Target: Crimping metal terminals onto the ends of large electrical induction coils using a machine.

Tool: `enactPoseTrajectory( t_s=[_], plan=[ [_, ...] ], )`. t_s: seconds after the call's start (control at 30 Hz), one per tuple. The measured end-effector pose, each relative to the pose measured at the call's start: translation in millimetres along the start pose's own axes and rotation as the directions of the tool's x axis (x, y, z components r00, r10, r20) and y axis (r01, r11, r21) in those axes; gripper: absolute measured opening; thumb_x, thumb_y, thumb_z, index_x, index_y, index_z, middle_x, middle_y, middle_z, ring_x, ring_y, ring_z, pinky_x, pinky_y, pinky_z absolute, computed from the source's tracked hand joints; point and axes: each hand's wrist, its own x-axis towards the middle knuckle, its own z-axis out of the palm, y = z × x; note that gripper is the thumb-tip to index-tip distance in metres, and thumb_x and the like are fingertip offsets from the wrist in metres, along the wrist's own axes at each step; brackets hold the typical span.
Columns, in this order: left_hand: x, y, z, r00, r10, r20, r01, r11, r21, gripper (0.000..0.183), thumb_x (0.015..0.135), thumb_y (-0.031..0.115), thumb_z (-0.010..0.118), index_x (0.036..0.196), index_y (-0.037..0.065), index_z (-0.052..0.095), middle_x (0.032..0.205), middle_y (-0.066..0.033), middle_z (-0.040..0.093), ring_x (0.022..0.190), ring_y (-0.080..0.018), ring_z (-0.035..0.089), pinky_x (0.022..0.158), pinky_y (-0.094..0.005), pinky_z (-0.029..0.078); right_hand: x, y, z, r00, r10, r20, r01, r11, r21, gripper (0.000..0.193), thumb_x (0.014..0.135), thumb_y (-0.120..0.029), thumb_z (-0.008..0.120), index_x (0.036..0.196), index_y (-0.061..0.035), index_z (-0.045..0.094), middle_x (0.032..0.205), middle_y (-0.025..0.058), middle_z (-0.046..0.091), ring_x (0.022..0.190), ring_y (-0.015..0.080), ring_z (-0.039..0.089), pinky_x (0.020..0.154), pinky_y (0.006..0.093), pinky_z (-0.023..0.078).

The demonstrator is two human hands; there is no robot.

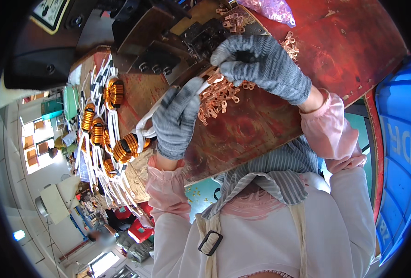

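Note:
My left hand [177,118], in a grey striped knit glove, has its fingers closed around a white sleeved wire lead [146,121]. That lead runs back to a copper-wound ring coil [126,148] beside my left wrist. My right hand [263,67], gloved the same way, is curled in a pinch close to the lead's far end. Whatever lies between its fingertips is hidden. Under and between both hands spreads a pile of copper cable lugs [221,95] on the worn red tabletop [252,123]. A dark metal press [154,58] stands just beyond my hands.
More ring coils [96,129] with white leads are heaped at the left. Loose lugs [289,45] lie past my right hand, near a clear bag of small parts [272,10]. Blue bins [400,153] stand at the right beyond the table edge.

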Motion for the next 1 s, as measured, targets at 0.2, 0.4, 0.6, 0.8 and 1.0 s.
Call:
enactPoseTrajectory(
  t_s=[0.2,0.4,0.6,0.8,1.0],
  plan=[
    [21,17,-1,0.902,-0.100,0.419,0.282,0.873,-0.399,0.024,0.082,0.007,0.055,0.106,0.004,0.058,0.083,-0.0063,0.058,0.073,-0.0134,0.055,0.067,-0.0251,0.045,-37,13,7,0.990,-0.117,-0.080,0.115,0.993,-0.030,0.019,0.082,-0.008,0.059,0.099,-0.0021,0.057,0.088,0.0032,0.061,0.082,0.0088,0.056,0.074,0.0225,0.047],
    [9,10,12,0.963,0.083,0.255,0.007,0.944,-0.331,0.022,0.080,0.013,0.059,0.099,0.004,0.060,0.086,-0.0107,0.061,0.072,-0.0220,0.059,0.067,-0.0291,0.047,-52,10,11,0.999,0.049,-0.023,-0.048,0.998,0.029,0.022,0.081,-0.009,0.060,0.101,-0.0012,0.056,0.086,0.0039,0.060,0.080,0.0101,0.056,0.072,0.0237,0.048],
    [6,21,11,0.964,-0.003,0.265,0.047,0.986,-0.158,0.026,0.076,0.007,0.062,0.102,0.005,0.060,0.092,-0.0081,0.058,0.084,-0.0189,0.056,0.076,-0.0267,0.044,-52,14,8,0.995,0.098,0.019,-0.099,0.993,0.063,0.021,0.081,-0.009,0.060,0.099,0.0006,0.056,0.084,0.0048,0.060,0.076,0.0103,0.057,0.068,0.0242,0.049],
    [-20,-31,-64,0.991,0.037,0.129,-0.036,0.999,-0.013,0.038,0.074,0.019,0.066,0.110,0.011,0.057,0.109,-0.0127,0.054,0.100,-0.0226,0.051,0.083,-0.0306,0.043,-54,14,9,0.984,0.177,0.016,-0.176,0.962,0.209,0.019,0.082,-0.008,0.058,0.098,0.0022,0.056,0.081,0.0045,0.059,0.070,0.0106,0.057,0.064,0.0228,0.049],
    [-30,-49,-80,0.861,-0.297,0.413,0.163,0.930,0.329,0.074,0.064,0.030,0.074,0.127,0.008,0.039,0.116,-0.0189,0.049,0.109,-0.0318,0.046,0.091,-0.0351,0.039,-52,9,10,0.983,0.184,0.003,-0.182,0.969,0.165,0.020,0.082,-0.010,0.059,0.097,0.0026,0.056,0.078,0.0039,0.058,0.067,0.0101,0.057,0.062,0.0224,0.049]
  ],
)
